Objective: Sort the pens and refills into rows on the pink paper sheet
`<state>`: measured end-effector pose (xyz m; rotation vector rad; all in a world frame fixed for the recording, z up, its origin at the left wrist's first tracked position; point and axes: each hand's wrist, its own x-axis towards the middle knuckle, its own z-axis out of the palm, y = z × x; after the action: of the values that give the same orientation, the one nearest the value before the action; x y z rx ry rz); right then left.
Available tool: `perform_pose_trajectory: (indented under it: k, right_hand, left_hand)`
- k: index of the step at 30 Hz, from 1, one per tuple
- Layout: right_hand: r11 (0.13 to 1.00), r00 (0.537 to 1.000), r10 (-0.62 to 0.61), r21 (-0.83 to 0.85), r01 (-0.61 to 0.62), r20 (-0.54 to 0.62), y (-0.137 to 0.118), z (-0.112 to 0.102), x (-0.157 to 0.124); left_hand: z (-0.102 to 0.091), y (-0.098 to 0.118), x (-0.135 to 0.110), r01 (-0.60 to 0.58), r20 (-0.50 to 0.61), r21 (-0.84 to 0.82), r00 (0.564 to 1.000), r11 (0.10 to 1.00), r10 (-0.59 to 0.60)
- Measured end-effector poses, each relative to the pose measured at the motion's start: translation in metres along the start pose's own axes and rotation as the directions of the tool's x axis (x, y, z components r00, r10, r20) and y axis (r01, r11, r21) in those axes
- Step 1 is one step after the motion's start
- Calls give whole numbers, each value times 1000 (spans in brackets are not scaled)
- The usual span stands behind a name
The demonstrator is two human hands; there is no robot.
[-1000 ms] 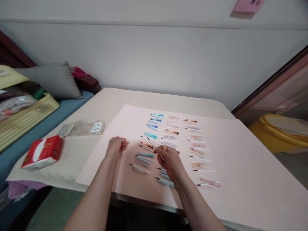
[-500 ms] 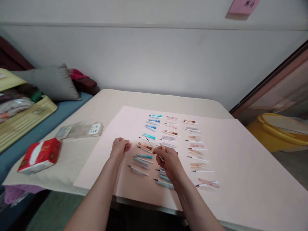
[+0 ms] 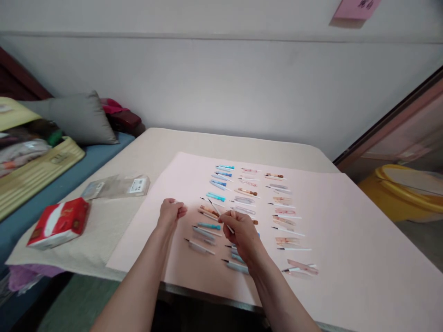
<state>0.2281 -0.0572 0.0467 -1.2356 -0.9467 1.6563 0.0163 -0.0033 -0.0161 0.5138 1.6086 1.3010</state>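
My right hand [image 3: 238, 225] is closed in a pinch on a thin white pen refill [image 3: 213, 206] with a dark tip. The refill slants up to the left, above the pens on the sheet. To its left, my left hand [image 3: 172, 211] has its fingers pressed together; what they hold, if anything, is too small to make out. Around and beneath my right hand lie rows of pen barrels with white refills beside them. A turquoise pen [image 3: 215, 197] and a brown-and-orange pen [image 3: 208, 210] are nearest the held refill. My right hand covers part of the middle column.
A pale pink sheet [image 3: 346, 240] covers much of the table [image 3: 242, 140]. On the left are a clear plastic package [image 3: 119, 186] and a red tissue pack [image 3: 59, 223]. A yellow bin [image 3: 384, 193] stands at the right, and a grey cushion [image 3: 81, 117] at the far left.
The view has shifted slightly. The refill in my right hand has tilted a little, its dark tip moving left. My left hand stays almost in place.
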Motion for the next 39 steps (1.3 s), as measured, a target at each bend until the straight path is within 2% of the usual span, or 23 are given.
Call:
perform_pose_trajectory:
  k: [5, 13, 25, 27, 30, 31, 32, 34, 36, 38, 39]
  right_hand:
    - [1000, 1000, 5, -9, -5, 15, 3, -3, 1]
    - [1000, 1000, -18, -10, 18, 16, 3, -5, 0]
    - [999, 999, 8, -32, -7, 36, 7, -1, 3]
    - [999, 999, 12, -38, -11, 37, 10, 1, 4]
    - [998, 999, 23, -58, -21, 46, 11, 6, 5]
    - [997, 998, 32, -67, -29, 48, 12, 8, 5]
    - [996, 998, 41, -76, -37, 50, 12, 11, 5]
    - [994, 997, 59, -96, -54, 51, 13, 17, 4]
    - [990, 995, 76, -125, -68, 58, 15, 25, 4]
    - [985, 994, 79, -161, -66, 77, 17, 33, 8]
    - [981, 994, 75, -185, -58, 85, 18, 38, 12]
  left_hand:
    - [-13, 4, -2, -19, -40, -1, 999, 1000, 19]
    - [-3, 1, -3, -39, -53, 48, 998, 998, 41]
    - [-2, -10, 4, -98, -105, 189, 987, 977, 120]
    - [-3, -3, 3, -103, -117, 180, 985, 978, 125]
    - [-11, 23, -5, -141, -157, 124, 975, 982, 160]
    - [-16, 35, -10, -170, -180, 88, 966, 981, 184]
    - [-22, 47, -16, -252, -231, -37, 944, 967, 237]
    - [-35, 69, -31, -405, -303, -228, 894, 885, 331]
    - [-47, 84, -45, -491, -364, -321, 854, 810, 373]
    - [-56, 91, -54, -511, -385, -386, 846, 768, 370]
    - [-59, 92, -56, -497, -377, -414, 856, 763, 353]
